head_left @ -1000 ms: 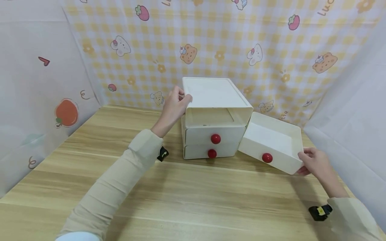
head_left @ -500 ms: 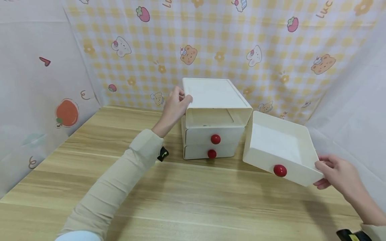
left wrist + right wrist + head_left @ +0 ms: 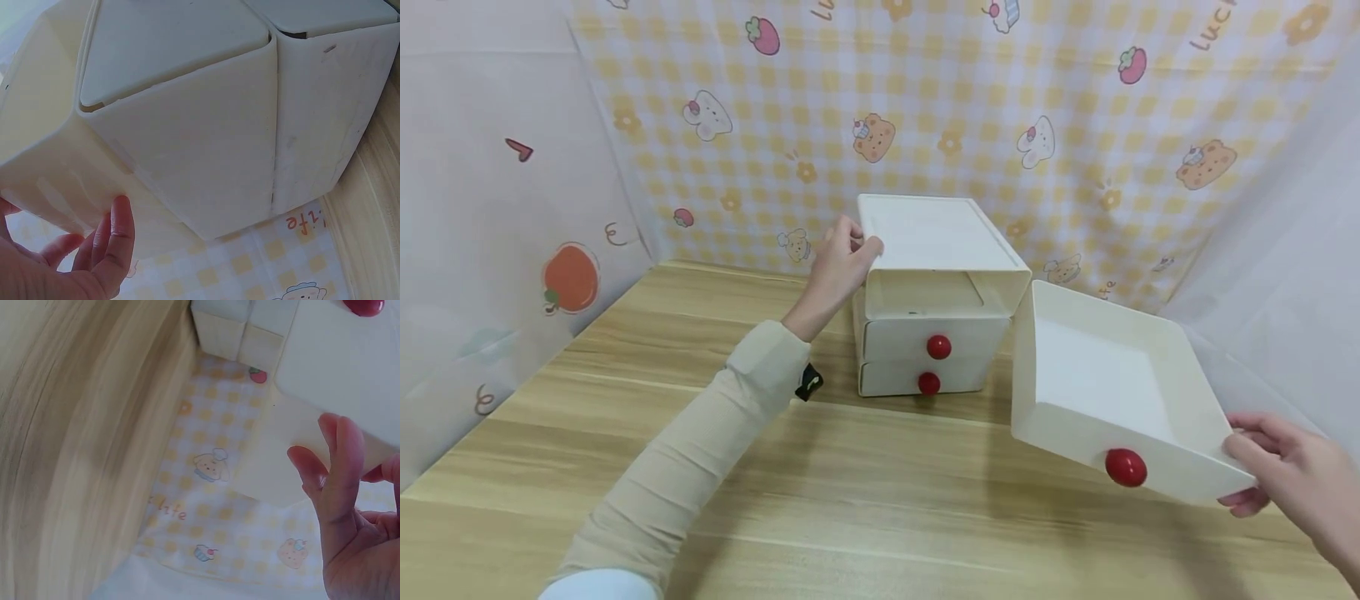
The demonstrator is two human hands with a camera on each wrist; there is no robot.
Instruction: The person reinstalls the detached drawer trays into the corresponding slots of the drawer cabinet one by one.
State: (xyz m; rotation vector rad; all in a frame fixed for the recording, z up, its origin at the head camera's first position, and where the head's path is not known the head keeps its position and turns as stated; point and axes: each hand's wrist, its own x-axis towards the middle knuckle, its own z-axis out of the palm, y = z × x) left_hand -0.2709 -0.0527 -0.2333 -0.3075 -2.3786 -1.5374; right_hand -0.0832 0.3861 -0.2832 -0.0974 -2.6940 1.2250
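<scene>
A white cabinet of stacked drawer units (image 3: pixel 940 233) stands on the table, its top bay hollow. The two lower drawers (image 3: pixel 902 342) are closed, each with a round red knob. My left hand (image 3: pixel 838 271) holds the cabinet's upper left edge; in the left wrist view the fingers (image 3: pixel 122 231) touch the top unit's side wall. Right of the cabinet, a white drawer (image 3: pixel 1097 375) with a red knob (image 3: pixel 1125 467) hangs tilted above the table, nothing in it. My right hand (image 3: pixel 1288 475) grips its front right corner; the right wrist view shows bent fingers (image 3: pixel 347 450) against its underside.
The wood-grain table (image 3: pixel 850 500) spreads in front of the cabinet and to its left. A yellow checked cloth (image 3: pixel 925 100) hangs close behind. White cloth sides stand at left (image 3: pixel 490 250) and right (image 3: pixel 1285 317). A black strap end (image 3: pixel 808 382) dangles by the left sleeve.
My right hand has drawn the drawer to the right and towards me, raising it off the table. The left hand has stayed on the cabinet's edge.
</scene>
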